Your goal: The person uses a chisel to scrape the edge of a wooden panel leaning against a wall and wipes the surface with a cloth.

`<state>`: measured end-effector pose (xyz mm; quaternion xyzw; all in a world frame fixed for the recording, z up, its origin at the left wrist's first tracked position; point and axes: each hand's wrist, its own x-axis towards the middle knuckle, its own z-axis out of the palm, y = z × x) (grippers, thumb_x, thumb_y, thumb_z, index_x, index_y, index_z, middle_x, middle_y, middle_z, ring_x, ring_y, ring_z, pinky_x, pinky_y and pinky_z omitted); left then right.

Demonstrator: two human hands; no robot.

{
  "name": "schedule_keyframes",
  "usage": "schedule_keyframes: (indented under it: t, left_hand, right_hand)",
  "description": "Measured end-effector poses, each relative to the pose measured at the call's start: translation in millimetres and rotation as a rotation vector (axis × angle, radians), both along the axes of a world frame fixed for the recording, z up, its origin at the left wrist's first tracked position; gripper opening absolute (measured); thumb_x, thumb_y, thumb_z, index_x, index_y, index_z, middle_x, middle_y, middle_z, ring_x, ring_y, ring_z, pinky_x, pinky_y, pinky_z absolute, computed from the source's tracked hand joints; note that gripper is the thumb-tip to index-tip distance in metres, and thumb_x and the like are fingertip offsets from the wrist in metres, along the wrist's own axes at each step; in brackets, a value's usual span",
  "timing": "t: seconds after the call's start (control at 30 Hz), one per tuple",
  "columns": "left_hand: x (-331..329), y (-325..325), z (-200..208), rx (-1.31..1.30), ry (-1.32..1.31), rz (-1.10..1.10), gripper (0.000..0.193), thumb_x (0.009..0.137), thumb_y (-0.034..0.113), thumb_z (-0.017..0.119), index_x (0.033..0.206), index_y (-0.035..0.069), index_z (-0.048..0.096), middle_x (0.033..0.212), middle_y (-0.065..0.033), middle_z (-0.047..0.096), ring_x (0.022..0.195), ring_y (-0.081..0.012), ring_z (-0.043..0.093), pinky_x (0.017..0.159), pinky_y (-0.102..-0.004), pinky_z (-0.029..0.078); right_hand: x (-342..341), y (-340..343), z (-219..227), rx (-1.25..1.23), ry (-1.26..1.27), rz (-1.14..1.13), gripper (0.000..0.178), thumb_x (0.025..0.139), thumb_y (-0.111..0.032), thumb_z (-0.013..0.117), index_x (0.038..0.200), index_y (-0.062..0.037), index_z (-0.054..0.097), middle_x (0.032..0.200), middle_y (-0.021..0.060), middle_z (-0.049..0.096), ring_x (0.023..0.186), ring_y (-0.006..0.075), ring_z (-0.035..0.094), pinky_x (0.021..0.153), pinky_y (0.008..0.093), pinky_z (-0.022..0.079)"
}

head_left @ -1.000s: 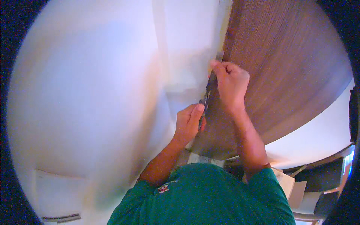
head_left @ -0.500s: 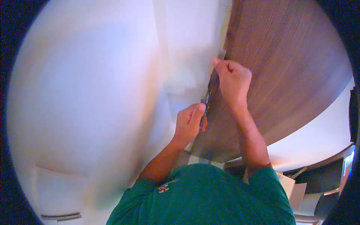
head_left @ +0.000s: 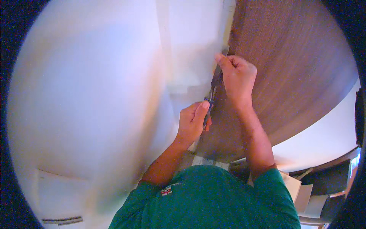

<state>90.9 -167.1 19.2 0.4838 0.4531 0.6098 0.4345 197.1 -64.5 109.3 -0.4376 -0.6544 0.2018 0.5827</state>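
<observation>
A flat metal file (head_left: 216, 78) with a dark blue handle lies lengthwise along the left edge of a brown wood-grain panel (head_left: 291, 72). My left hand (head_left: 190, 124) is closed round the handle, its thumb on top near the collar. Farther up, my right hand (head_left: 240, 78) pinches the far part of the blade between thumb and curled fingers, and the tip shows just beyond. Between the two hands, the middle of the blade and its narrow tang are visible. Part of the panel edge under the file is hidden.
A large pale, blurred surface (head_left: 87, 99) fills the left side. A narrow light strip (head_left: 230, 23) runs along the panel's far edge. At the lower right are light wooden boards (head_left: 290, 187) and dark furniture (head_left: 324, 179). Part of a patterned floor (head_left: 211, 162) shows in front of me.
Both hands have shifted slightly away from me along the panel edge, carrying the file with them. My grip on it is the same.
</observation>
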Motion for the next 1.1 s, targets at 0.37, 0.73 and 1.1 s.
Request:
schedule_keyframes:
  t: [0.37,0.73,1.1]
  left_hand:
    - [1.1,9.9,9.2,0.05,-0.001,0.003,0.045,0.103,0.041,0.051,0.095,-0.001,0.065,0.058,-0.0042,0.057,0.047,-0.0107,0.052,0.045,-0.0271,0.041]
    - [1.5,-1.4,-12.5,0.016,-0.03,0.017,0.047,0.102,0.043,0.052,0.096,-0.002,0.066,0.059,-0.0052,0.058,0.048,-0.0115,0.053,0.046,-0.0272,0.041]
    - [0.5,-6.0,-10.1,-0.004,-0.03,0.007,0.048,0.102,0.044,0.052,0.095,-0.002,0.066,0.059,-0.0057,0.058,0.048,-0.0117,0.054,0.045,-0.0276,0.041]
  right_hand:
    - [-1.1,-4.8,25.8,-0.009,0.135,0.057,0.035,0.086,-0.031,0.074,0.076,0.0021,0.072,0.057,0.0139,0.063,0.051,0.0175,0.062,0.052,0.0368,0.048]
    - [-2.1,-6.2,-8.1,0.034,0.066,0.002,0.035,0.086,-0.03,0.075,0.074,0.0026,0.071,0.06,0.0134,0.066,0.052,0.0202,0.063,0.053,0.0365,0.049]
    - [-2.4,0.7,-2.2,0.091,0.051,0.014,0.034,0.087,-0.027,0.074,0.073,0.0034,0.07,0.057,0.0088,0.064,0.05,0.0136,0.058,0.051,0.0339,0.047]
